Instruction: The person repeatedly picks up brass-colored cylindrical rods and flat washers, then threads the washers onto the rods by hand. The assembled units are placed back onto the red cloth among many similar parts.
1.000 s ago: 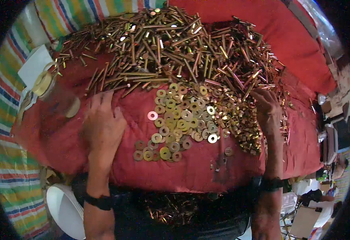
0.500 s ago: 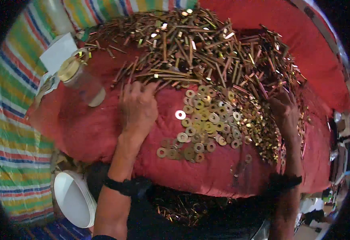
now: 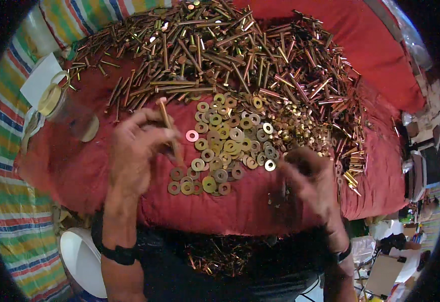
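My left hand (image 3: pixel 133 146) pinches a long brassy bolt (image 3: pixel 165 116) between thumb and fingers, its head up and its shank slanting down. Just right of that bolt lies a spread of flat washers (image 3: pixel 236 135) on red cloth. Beside the washers' right edge is my right hand (image 3: pixel 310 176), its curled fingers smeared by motion; whether they hold anything is unclear. Behind it sit many small shiny nuts (image 3: pixel 300 127). A broad heap of long bolts (image 3: pixel 200 48) covers the far side.
Red cloth (image 3: pixel 114 189) drapes the work surface. At left stand a clear jar with a yellowish lid (image 3: pixel 50 99) and a white card (image 3: pixel 41 80). A white basin (image 3: pixel 81 261) is at lower left. More metal pieces (image 3: pixel 220 256) lie in a dark hollow by my body.
My left hand has drawn back from the heap, now with a bolt in it. My right hand has moved from the right side of the heap nearer and leftward. The view has shifted.
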Tool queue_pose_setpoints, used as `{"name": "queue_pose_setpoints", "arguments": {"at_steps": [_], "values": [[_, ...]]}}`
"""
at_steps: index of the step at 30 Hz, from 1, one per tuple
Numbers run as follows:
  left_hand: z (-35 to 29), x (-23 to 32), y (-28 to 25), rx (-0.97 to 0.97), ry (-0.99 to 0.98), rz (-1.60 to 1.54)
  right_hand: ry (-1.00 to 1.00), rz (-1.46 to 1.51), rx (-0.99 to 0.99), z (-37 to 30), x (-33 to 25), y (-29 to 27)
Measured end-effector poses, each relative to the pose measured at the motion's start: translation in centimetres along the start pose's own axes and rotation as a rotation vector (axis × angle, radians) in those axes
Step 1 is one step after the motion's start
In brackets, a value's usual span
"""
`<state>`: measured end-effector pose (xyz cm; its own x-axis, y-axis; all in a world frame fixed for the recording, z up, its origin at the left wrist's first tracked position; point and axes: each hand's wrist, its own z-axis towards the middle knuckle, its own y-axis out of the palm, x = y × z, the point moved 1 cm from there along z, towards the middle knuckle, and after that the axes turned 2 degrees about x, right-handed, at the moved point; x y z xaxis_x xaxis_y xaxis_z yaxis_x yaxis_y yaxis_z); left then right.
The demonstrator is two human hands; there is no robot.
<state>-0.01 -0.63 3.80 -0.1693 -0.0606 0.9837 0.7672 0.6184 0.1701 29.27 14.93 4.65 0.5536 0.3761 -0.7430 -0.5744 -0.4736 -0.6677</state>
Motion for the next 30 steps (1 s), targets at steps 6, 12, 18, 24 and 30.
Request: {"name": "queue_pose_setpoints", "arguments": {"at_steps": [6, 12, 18, 24, 30], "values": [[-2.7, -0.8, 4.4, -0.238, 0.057, -0.078, -0.358, -0.248, 0.138, 0.0, 0.6, 2.9], [-4.4, -1.9, 5.7, -0.253, 0.157, 0.498, 0.094, 0.127, 0.013, -0.3, 0.1, 1.5], [-5.0, -2.0, 5.4, -0.308, 0.284, 0.766, -0.022, 0.162, 0.049, 0.3, 0.3, 1.0], [-5.2, -2.3, 6.1, -0.244, 0.131, 0.429, -0.023, 0.156, 0.055, -0.4, -0.2, 0.5], [-5.5, -3.2, 7.0, -0.270, 0.206, 0.479, -0.269, -0.146, 0.077, -1.7, -0.8, 1.7]]}}
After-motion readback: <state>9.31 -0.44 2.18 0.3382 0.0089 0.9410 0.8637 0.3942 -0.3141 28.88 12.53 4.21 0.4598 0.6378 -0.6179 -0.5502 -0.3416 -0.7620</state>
